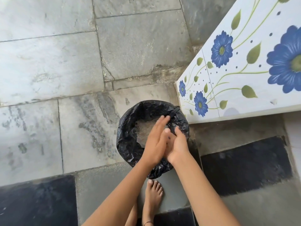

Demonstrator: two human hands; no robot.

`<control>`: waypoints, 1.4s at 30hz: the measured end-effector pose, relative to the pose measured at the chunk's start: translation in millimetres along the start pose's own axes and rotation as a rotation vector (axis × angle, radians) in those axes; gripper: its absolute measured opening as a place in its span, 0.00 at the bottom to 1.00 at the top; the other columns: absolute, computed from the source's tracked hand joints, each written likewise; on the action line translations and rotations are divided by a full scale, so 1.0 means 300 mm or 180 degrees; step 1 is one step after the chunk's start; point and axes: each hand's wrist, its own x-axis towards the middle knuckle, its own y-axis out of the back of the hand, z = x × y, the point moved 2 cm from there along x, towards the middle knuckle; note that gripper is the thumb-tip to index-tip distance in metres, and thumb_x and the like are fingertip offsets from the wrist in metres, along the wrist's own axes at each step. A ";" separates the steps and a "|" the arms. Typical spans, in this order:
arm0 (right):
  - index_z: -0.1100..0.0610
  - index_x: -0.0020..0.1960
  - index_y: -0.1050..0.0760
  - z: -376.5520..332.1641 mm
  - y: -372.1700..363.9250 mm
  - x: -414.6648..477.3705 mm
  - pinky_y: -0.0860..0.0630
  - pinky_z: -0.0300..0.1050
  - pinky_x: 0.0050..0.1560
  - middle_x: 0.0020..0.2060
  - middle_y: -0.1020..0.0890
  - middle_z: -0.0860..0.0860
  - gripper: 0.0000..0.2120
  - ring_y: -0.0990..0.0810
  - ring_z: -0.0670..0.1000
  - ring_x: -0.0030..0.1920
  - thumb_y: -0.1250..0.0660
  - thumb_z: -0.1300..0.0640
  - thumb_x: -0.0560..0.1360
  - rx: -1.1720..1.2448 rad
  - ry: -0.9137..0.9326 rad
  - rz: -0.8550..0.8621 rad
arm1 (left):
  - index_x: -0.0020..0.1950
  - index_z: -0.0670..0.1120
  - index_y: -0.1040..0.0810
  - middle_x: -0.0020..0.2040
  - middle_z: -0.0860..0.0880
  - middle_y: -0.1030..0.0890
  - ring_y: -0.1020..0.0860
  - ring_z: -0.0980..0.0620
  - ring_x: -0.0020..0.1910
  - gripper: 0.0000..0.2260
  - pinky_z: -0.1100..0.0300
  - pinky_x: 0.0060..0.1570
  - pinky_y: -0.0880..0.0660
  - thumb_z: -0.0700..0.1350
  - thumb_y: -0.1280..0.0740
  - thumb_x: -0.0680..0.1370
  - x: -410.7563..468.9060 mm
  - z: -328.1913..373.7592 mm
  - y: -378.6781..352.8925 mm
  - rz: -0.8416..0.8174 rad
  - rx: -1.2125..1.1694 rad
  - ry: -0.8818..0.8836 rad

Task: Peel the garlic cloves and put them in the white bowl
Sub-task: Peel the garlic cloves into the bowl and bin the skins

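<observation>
Garlic cloves and white bowl lay out of frame, so their direction could not be told. At lower centre the left hand (156, 141) and right hand (177, 144) met palm to palm, fingers loosely straight, holding nothing, above the black-lined bin (128, 144), probably brushing off peel.

Person | left hand (155, 142), right hand (177, 144): bare | forearms (123, 193): bare up to the frame edge | foot (153, 196), below the hands: bare, pale toenails | anklet (147, 223): thin dark cord at the ankle, partly cut off
</observation>
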 end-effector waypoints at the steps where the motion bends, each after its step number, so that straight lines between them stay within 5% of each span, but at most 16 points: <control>1: 0.60 0.70 0.32 0.004 -0.006 -0.002 0.35 0.50 0.69 0.66 0.26 0.57 0.29 0.29 0.57 0.67 0.49 0.40 0.80 -0.0035 -0.0066 -0.0015 | 0.72 0.57 0.37 0.74 0.56 0.37 0.45 0.66 0.73 0.18 0.66 0.73 0.51 0.50 0.48 0.82 -0.019 0.005 -0.020 -0.0238 0.0140 -0.0181; 4: 0.60 0.73 0.36 -0.003 -0.011 -0.055 0.41 0.53 0.73 0.70 0.31 0.57 0.30 0.35 0.57 0.72 0.48 0.40 0.80 -0.0384 0.0063 -0.0351 | 0.73 0.55 0.35 0.76 0.52 0.37 0.45 0.57 0.76 0.24 0.53 0.75 0.50 0.62 0.50 0.79 -0.024 -0.101 0.032 -0.0230 0.0889 0.0675; 6: 0.58 0.72 0.35 -0.028 0.001 -0.117 0.39 0.49 0.71 0.69 0.29 0.54 0.25 0.33 0.55 0.70 0.49 0.44 0.82 -0.0962 0.0372 -0.0290 | 0.73 0.50 0.33 0.75 0.47 0.37 0.41 0.52 0.75 0.21 0.56 0.73 0.45 0.54 0.44 0.82 -0.028 -0.091 0.097 0.0002 0.0909 0.1137; 10: 0.54 0.67 0.30 -0.094 0.022 -0.286 0.36 0.40 0.60 0.66 0.26 0.51 0.15 0.28 0.48 0.63 0.42 0.54 0.81 -0.2223 0.1202 0.0349 | 0.71 0.48 0.31 0.69 0.49 0.28 0.31 0.52 0.68 0.19 0.62 0.61 0.36 0.47 0.38 0.80 -0.110 0.155 0.172 0.0194 0.0888 0.0895; 14: 0.55 0.73 0.36 -0.146 0.017 -0.552 0.37 0.44 0.67 0.71 0.31 0.51 0.22 0.33 0.51 0.70 0.41 0.52 0.80 -0.3883 0.2230 0.0666 | 0.70 0.50 0.31 0.68 0.52 0.27 0.28 0.54 0.65 0.19 0.66 0.53 0.35 0.48 0.37 0.79 -0.266 0.463 0.234 0.0266 0.1230 0.0712; 18: 0.60 0.72 0.35 -0.184 -0.012 -0.941 0.38 0.50 0.70 0.71 0.32 0.56 0.24 0.34 0.55 0.72 0.43 0.50 0.79 -0.4664 0.3168 0.0913 | 0.72 0.50 0.33 0.72 0.51 0.32 0.30 0.52 0.67 0.21 0.59 0.61 0.32 0.49 0.37 0.79 -0.474 0.856 0.300 0.0239 0.1822 0.0068; 21: 0.63 0.69 0.31 -0.180 -0.022 -1.221 0.32 0.56 0.65 0.70 0.32 0.60 0.25 0.31 0.60 0.69 0.42 0.52 0.75 -0.4497 0.3887 0.1122 | 0.75 0.53 0.38 0.76 0.51 0.40 0.36 0.49 0.72 0.24 0.49 0.71 0.39 0.52 0.38 0.79 -0.637 1.099 0.350 0.0204 0.2206 -0.0287; 26: 0.63 0.69 0.32 -0.114 0.000 -1.604 0.32 0.58 0.65 0.69 0.30 0.62 0.24 0.29 0.61 0.66 0.35 0.56 0.76 -0.3922 0.4634 0.1812 | 0.74 0.53 0.38 0.76 0.53 0.40 0.39 0.51 0.73 0.24 0.52 0.72 0.44 0.52 0.38 0.79 -0.861 1.385 0.363 0.0149 0.2428 -0.1324; 30: 0.63 0.69 0.30 -0.014 0.101 -1.831 0.36 0.49 0.67 0.67 0.27 0.60 0.26 0.28 0.58 0.66 0.44 0.49 0.77 -0.2967 0.4692 0.2844 | 0.71 0.48 0.30 0.71 0.49 0.30 0.31 0.48 0.69 0.24 0.48 0.68 0.34 0.53 0.39 0.76 -1.001 1.525 0.263 -0.0305 0.2039 -0.2163; 35: 0.63 0.67 0.28 0.083 0.336 -2.062 0.27 0.53 0.62 0.64 0.24 0.59 0.26 0.25 0.58 0.64 0.44 0.47 0.77 -0.2266 0.4510 0.3929 | 0.68 0.47 0.28 0.67 0.48 0.26 0.26 0.46 0.65 0.23 0.47 0.63 0.29 0.54 0.40 0.75 -1.163 1.647 0.030 -0.1005 0.1914 -0.2975; 42: 0.64 0.64 0.26 0.161 0.775 -2.256 0.23 0.53 0.55 0.58 0.21 0.60 0.24 0.21 0.61 0.56 0.42 0.50 0.74 -0.1857 0.4133 0.4989 | 0.65 0.48 0.26 0.63 0.50 0.23 0.24 0.46 0.59 0.20 0.53 0.57 0.27 0.47 0.35 0.73 -1.342 1.746 -0.396 -0.1839 0.1918 -0.3467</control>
